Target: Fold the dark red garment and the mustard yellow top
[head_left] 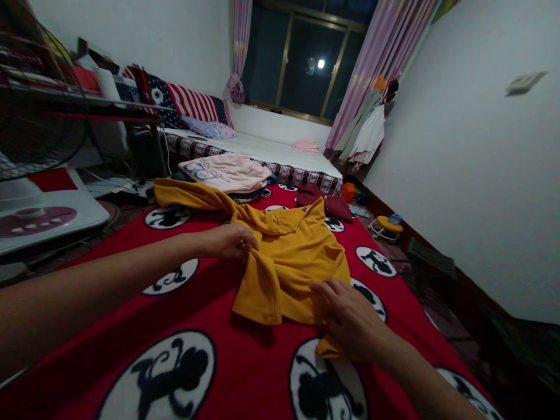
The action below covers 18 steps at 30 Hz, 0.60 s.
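A mustard-yellow polo shirt (289, 256) lies bunched on a red blanket (245, 361) printed with black-and-white cartoon circles. My left hand (231, 240) is closed on a fold of the shirt's left side, near the collar. My right hand (352, 318) pinches the shirt's lower hem at the right, its fingers curled into the cloth. One long sleeve trails off to the upper left.
A pile of folded clothes topped by a pink garment (227, 170) sits beyond the shirt. Dark red clothing (326, 204) lies to the right of it. A fan (39, 216) stands at left, a bed (271, 151) behind, and a small stool (387, 224) on the floor right.
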Each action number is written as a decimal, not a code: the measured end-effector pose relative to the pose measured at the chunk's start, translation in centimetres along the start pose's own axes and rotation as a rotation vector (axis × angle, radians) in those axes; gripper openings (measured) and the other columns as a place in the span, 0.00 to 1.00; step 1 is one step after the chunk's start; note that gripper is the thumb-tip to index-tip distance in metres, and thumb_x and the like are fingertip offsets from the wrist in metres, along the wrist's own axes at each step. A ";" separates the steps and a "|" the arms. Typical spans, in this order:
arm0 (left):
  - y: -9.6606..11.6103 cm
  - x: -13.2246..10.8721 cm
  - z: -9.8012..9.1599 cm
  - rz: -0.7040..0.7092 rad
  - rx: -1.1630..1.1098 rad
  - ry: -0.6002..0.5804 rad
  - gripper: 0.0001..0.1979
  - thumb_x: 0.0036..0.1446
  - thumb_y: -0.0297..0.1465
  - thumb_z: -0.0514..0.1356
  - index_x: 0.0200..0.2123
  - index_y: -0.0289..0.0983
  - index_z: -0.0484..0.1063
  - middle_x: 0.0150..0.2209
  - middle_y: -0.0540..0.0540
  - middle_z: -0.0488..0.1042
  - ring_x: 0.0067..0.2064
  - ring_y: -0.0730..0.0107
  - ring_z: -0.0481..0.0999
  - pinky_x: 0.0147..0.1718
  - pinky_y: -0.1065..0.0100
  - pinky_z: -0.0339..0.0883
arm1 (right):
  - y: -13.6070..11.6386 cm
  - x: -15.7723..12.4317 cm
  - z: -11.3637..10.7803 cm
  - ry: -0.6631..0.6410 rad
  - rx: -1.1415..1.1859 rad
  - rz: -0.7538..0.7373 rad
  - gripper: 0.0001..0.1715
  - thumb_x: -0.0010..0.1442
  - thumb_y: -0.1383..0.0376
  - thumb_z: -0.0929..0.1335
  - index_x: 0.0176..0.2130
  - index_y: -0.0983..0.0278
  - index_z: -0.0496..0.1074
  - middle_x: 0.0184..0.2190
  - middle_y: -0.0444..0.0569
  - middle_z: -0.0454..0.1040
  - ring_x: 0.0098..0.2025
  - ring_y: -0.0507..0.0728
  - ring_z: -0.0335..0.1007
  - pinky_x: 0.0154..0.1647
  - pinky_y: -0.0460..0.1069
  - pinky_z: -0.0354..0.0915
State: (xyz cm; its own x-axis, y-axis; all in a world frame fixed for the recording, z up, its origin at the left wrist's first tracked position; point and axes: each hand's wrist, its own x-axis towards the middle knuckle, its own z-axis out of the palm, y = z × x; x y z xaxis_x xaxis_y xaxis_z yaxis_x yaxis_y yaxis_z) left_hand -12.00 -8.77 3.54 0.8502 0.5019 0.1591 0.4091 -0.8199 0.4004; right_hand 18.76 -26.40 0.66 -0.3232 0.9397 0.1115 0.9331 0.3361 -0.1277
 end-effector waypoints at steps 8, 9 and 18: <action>1.0 -4.1 -6.1 -0.321 -0.383 0.121 0.09 0.48 0.32 0.63 0.31 0.33 0.78 0.31 0.48 0.76 0.36 0.70 0.72 0.39 0.72 0.66 | 4.7 0.1 -4.9 0.302 0.272 0.072 0.23 0.40 0.72 0.61 0.36 0.59 0.74 0.34 0.47 0.75 0.38 0.59 0.70 0.39 0.51 0.65; 1.1 -4.8 -6.5 -0.339 -0.376 0.099 0.09 0.48 0.33 0.64 0.30 0.33 0.77 0.31 0.49 0.76 0.36 0.71 0.72 0.40 0.73 0.65 | 4.9 -0.4 -5.8 0.334 0.313 0.088 0.21 0.39 0.70 0.62 0.34 0.59 0.74 0.32 0.47 0.75 0.35 0.59 0.70 0.36 0.50 0.65; 0.7 -8.6 -5.7 -0.520 -0.215 -0.480 0.11 0.43 0.21 0.57 0.27 0.36 0.79 0.28 0.49 0.79 0.29 0.70 0.73 0.30 0.75 0.65 | 3.9 -3.7 -6.3 -0.409 0.720 0.113 0.16 0.48 0.64 0.70 0.39 0.61 0.79 0.34 0.49 0.79 0.36 0.60 0.75 0.35 0.50 0.70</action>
State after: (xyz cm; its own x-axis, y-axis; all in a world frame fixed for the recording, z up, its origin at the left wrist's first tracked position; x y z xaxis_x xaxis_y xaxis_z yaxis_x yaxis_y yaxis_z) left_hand -20.96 -12.12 7.60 0.6359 0.5948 -0.4918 0.7665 -0.4124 0.4923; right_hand 24.60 -28.93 5.98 -0.3947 0.8722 -0.2889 0.6795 0.0654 -0.7308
